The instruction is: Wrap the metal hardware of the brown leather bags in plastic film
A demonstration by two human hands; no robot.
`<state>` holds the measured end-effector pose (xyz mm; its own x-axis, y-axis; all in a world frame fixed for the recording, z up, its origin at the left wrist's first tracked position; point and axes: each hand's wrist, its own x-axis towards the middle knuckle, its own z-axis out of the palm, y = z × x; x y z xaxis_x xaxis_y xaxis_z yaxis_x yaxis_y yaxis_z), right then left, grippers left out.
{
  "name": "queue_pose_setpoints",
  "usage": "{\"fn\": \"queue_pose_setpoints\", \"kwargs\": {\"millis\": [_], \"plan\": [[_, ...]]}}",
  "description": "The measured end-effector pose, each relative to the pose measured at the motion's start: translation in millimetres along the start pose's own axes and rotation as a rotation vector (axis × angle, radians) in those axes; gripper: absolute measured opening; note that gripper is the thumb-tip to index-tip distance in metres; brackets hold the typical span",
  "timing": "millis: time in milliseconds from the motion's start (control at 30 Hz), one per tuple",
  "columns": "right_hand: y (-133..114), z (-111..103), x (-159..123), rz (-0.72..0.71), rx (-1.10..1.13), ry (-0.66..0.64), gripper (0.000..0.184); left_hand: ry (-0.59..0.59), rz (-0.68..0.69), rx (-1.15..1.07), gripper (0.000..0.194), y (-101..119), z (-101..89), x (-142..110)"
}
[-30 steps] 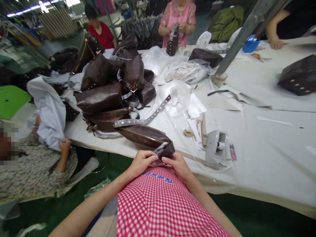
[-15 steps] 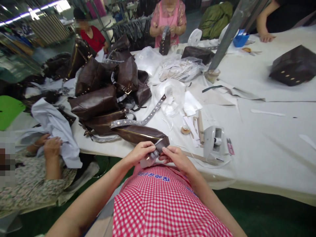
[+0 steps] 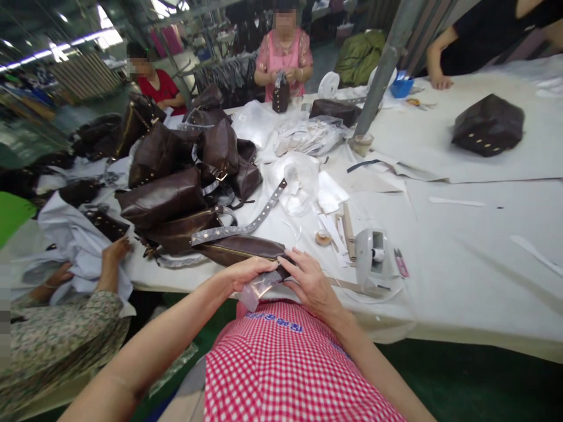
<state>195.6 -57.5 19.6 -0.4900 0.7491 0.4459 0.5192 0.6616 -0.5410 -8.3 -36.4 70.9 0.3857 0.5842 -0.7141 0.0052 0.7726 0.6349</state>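
Your left hand point(image 3: 251, 273) has its fingers drawn together on clear plastic film point(image 3: 255, 291) at the near end of a dark brown leather bag point(image 3: 241, 248), while your right hand point(image 3: 310, 282) lies over that same end with its fingers partly spread; whether they grip the leather, you cannot tell. The bag lies zipper up at the worktop point(image 3: 457, 258)'s near edge, just in front of your checked apron point(image 3: 281, 369), with a studded strap point(image 3: 260, 220) beyond it and a tape dispenser point(image 3: 364, 258) to your right.
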Motion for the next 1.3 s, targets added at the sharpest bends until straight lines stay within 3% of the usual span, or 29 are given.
{"fn": "queue_pose_setpoints", "kwargs": {"millis": [167, 267, 367, 433, 500, 567, 667, 700, 767, 867, 1000, 1133, 1300], "plan": [[14.0, 25.9, 25.6, -0.304, 0.083, 0.054, 0.056, 0.015, -0.073, 0.109, 0.028, 19.6, -13.0, 3.2], [14.1, 31.0, 36.3, -0.32, 0.185, 0.078, 0.05, 0.008, -0.109, 0.121, 0.031, 32.8, -17.3, 3.2], [10.2, 28.4, 47.5, -0.082, 0.401, 0.029, 0.039, -0.058, -0.147, 0.073, 0.045, 46.5, -26.8, -8.2], [7.7, 26.2, 55.9, 0.188, 0.566, 0.036, 0.031, -0.102, -0.165, 0.02, 0.054, 53.6, -39.5, -24.2], [6.7, 25.3, 63.9, 0.443, 0.716, 0.071, 0.032, -0.139, -0.098, -0.054, 0.057, 57.6, -56.1, -42.9], [7.4, 25.7, 70.5, 0.612, 0.853, 0.085, 0.04, -0.142, 0.148, -0.206, 0.051, 57.6, -71.9, -56.4], [8.5, 26.9, 77.0, 0.712, 1.032, 0.068, 0.048, 0.057, 0.609, -0.44, 0.029, 48.3, -81.7, -51.9], [8.3, 27.0, 78.4, 0.723, 1.074, 0.056, 0.049, 0.147, 0.677, -0.445, 0.025, 43.1, -79.4, -43.2], [6.9, 26.5, 80.8, 0.733, 1.121, 0.026, 0.05, 0.256, 0.663, -0.34, 0.026, 32.3, -66.6, -19.4], [3.1, 25.4, 83.5, 0.734, 1.139, -0.025, 0.051, 0.198, 0.667, -0.194, 0.041, 21.8, -35.9, 16.1], [-1.8, 25.5, 85.2, 0.721, 1.149, -0.096, 0.052, 0.15, 0.679, -0.246, 0.048, 18.9, -4.6, 42.3], [-1.3, 27.3, 83.2, 0.711, 1.134, -0.131, 0.05, 0.077, 0.558, -0.387, 0.049, 11.0, 2.4, 54.0], [7.3, 28.7, 77.1, 0.71, 1.039, -0.105, 0.045, 0.041, 0.505, -0.422, 0.046, 1.0, 0.2, 64.2]]}}
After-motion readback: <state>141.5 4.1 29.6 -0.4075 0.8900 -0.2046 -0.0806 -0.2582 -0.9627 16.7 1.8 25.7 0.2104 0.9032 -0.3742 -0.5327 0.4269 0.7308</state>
